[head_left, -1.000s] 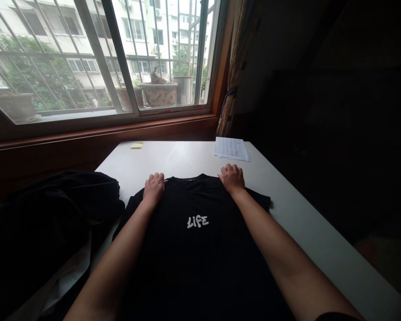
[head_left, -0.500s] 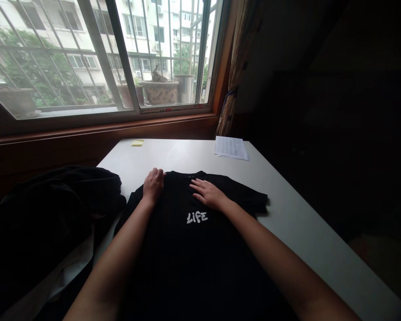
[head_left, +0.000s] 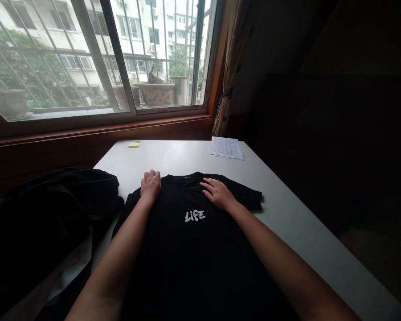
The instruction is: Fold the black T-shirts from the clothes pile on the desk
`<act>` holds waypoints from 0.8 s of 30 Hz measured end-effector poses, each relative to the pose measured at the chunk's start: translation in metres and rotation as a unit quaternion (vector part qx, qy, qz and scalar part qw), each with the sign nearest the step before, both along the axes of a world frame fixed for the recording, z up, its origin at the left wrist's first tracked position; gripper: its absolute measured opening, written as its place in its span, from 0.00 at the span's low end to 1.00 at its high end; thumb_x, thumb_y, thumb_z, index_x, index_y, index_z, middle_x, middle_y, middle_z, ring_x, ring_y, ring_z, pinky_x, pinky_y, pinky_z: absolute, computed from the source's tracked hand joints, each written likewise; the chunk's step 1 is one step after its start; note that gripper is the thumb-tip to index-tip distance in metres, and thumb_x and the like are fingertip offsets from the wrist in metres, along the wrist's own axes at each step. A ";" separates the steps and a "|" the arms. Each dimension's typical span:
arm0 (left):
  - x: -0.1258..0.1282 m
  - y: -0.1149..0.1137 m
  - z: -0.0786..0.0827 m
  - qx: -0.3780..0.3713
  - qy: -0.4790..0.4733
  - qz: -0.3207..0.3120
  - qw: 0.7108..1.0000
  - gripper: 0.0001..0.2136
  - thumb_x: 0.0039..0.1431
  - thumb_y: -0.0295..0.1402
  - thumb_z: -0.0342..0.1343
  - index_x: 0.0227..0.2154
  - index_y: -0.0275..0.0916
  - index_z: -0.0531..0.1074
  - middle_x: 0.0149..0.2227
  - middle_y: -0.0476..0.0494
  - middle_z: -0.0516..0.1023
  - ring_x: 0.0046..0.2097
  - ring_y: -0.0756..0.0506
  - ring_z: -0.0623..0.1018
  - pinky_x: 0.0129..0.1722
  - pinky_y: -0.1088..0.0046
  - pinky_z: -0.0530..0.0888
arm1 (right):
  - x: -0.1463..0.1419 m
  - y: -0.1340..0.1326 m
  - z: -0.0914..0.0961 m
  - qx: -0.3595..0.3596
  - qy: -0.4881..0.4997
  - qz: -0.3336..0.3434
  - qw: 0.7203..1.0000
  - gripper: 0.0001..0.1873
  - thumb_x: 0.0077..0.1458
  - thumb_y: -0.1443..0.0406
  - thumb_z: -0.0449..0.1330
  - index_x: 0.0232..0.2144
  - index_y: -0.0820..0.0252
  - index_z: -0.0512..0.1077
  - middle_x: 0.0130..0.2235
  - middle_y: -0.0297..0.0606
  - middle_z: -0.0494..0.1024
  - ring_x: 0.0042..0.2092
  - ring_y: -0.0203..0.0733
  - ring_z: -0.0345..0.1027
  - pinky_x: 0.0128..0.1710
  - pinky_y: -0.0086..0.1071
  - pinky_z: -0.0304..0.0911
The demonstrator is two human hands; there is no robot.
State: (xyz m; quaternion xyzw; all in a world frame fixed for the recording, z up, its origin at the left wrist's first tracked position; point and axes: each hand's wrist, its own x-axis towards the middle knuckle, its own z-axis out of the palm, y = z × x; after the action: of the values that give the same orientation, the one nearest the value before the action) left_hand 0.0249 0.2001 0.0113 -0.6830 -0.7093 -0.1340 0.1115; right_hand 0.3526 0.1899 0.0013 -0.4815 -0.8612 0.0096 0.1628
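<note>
A black T-shirt with white "Life" lettering lies front up on a white table, its collar at the far end and a short sleeve at either side. At the shoulder left of the collar, my left hand is closed with curled fingers on the fabric; the fingertips are hidden. My right hand rests on the upper chest, right of the collar, palm down with its fingers stretched and slightly apart. The shirt's lower part fades into shadow between my forearms.
A heap of dark clothing with a pale patch sits left of the shirt. Toward the far edge lie a yellow sticky note and printed paper sheets. Beyond stand a barred window and a tied curtain.
My right hand has slid right across the chest, from below the collar toward the right shoulder. My left hand stays at the left shoulder. The whole view has shifted slightly.
</note>
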 end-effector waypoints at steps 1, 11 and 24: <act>0.000 0.000 0.001 -0.004 -0.002 -0.001 1.000 0.12 0.72 0.38 0.43 0.44 0.40 0.70 0.50 0.33 0.71 0.53 0.34 0.69 0.43 0.61 0.71 | 0.008 -0.001 0.000 0.017 0.007 -0.019 1.000 0.23 0.69 0.54 0.49 0.62 0.49 0.69 0.65 0.39 0.67 0.66 0.50 0.58 0.67 0.49 0.51; 0.001 -0.002 0.003 -0.006 -0.010 -0.021 1.000 0.11 0.71 0.37 0.43 0.44 0.40 0.70 0.51 0.33 0.71 0.54 0.33 0.69 0.46 0.59 0.71 | 0.134 0.002 -0.009 0.016 0.020 -0.292 0.956 0.19 0.60 0.52 0.59 0.48 0.55 0.75 0.51 0.47 0.75 0.51 0.56 0.65 0.49 0.46 0.63; 0.000 -0.003 0.003 0.004 -0.005 -0.039 0.999 0.11 0.71 0.38 0.44 0.44 0.40 0.70 0.51 0.34 0.70 0.53 0.34 0.69 0.45 0.60 0.71 | 0.164 0.008 0.008 0.012 0.041 -0.253 0.967 0.08 0.60 0.58 0.60 0.34 0.56 0.73 0.43 0.40 0.75 0.40 0.44 0.69 0.37 0.34 0.62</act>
State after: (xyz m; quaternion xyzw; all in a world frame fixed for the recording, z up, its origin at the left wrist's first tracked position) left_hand 0.0248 0.1970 0.0145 -0.7086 -0.6825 -0.1446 0.1054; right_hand 0.5170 0.1977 0.0096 -0.6808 -0.7039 -0.0228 0.2011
